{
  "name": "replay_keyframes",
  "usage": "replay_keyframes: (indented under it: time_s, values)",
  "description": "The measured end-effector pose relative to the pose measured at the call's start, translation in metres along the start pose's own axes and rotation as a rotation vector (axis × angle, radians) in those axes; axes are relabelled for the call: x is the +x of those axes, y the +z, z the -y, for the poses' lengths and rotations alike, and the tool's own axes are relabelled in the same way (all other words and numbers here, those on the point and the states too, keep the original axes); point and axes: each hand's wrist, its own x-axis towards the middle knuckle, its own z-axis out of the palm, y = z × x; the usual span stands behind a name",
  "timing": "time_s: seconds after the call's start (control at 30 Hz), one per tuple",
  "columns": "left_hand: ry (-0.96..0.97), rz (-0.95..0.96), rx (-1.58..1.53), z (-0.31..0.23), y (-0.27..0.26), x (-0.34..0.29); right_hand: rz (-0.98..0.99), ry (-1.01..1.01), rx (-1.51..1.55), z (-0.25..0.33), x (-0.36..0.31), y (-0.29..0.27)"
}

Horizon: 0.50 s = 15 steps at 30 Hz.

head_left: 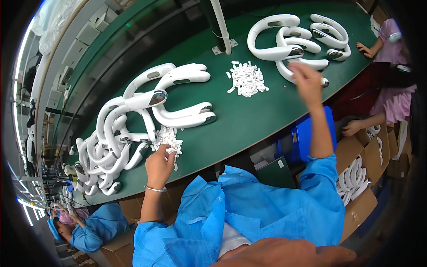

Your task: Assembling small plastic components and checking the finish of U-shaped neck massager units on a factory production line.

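My left hand [159,168], a bracelet at its wrist, is at the near edge of a heap of small white plastic pieces [171,139]. Its thumb and index finger curl toward each other; whatever sits between them is too small to make out. Far to the right, my right hand [307,86] is raised over the table edge, slightly blurred, fingers drawn together; what they hold, if anything, is hidden. Just beyond it lie white U-shaped neckband devices [271,53]. More neckband devices [147,100] lie beyond my left hand, several piled up [100,155] to its left.
A second heap of white pieces [247,79] lies on the green table [231,120]. A metal post [221,26] stands at the back. Below the edge are a blue bin [327,129] and cartons [353,213] with neckbands. Co-workers sit at right [391,49] and far left [100,227].
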Motion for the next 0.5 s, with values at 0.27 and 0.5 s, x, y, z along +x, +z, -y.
replay_keyframes:
  time_s: [0.27, 0.5]
  values:
    - [0.172, 0.023, -0.512, -0.030, 0.005, 0.014, -0.023, -0.438, -1.161, 0.017, 0.043, 0.073]
    - [0.053, 0.336, -1.206, -0.087, 0.024, 0.077, 0.064, -0.499, -0.989, 0.084, -0.020, 0.055]
